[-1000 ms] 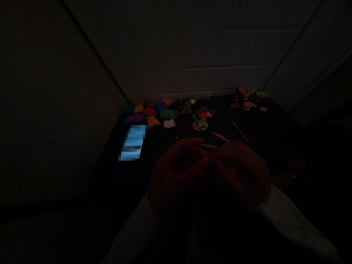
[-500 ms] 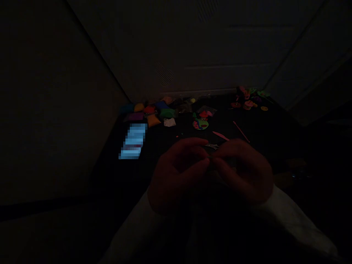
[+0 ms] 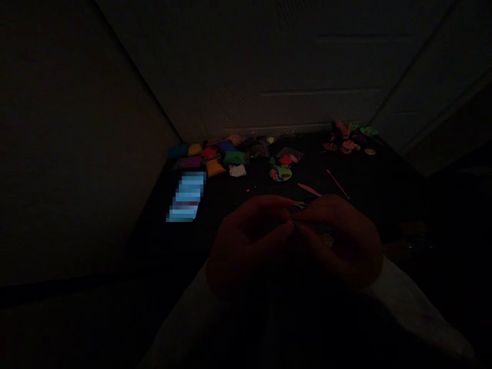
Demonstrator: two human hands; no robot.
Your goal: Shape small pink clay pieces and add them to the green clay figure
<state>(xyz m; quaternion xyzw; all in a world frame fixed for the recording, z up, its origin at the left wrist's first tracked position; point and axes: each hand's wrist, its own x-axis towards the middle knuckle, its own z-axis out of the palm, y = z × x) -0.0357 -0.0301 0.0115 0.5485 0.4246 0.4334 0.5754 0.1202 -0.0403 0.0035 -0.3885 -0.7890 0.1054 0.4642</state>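
Before me, my left hand [image 3: 249,243] and my right hand [image 3: 342,241] meet at the fingertips. Pinched between them is a small green piece of clay [image 3: 295,222], mostly hidden by the fingers and dim. Just beyond the fingertips lie scissors [image 3: 300,204], partly covered by my hands. A pink modelling knife [image 3: 309,189] lies behind my right hand. Farther back is a green disc [image 3: 280,173] carrying red, pink and blue clay shapes. Tiny clay bits [image 3: 248,190] rest on the table to the left of it.
The room is very dark. A lit phone [image 3: 186,197] lies at left. Several colored clay packets [image 3: 234,157] line the back of the table [image 3: 230,197]. A pink stick tool [image 3: 338,183] lies at right, with finished clay figures [image 3: 348,147] in the back right corner.
My fingertips have shifted slightly around the small green piece, and my right thumb and index finger have moved a little. The things on the table have stayed in place.
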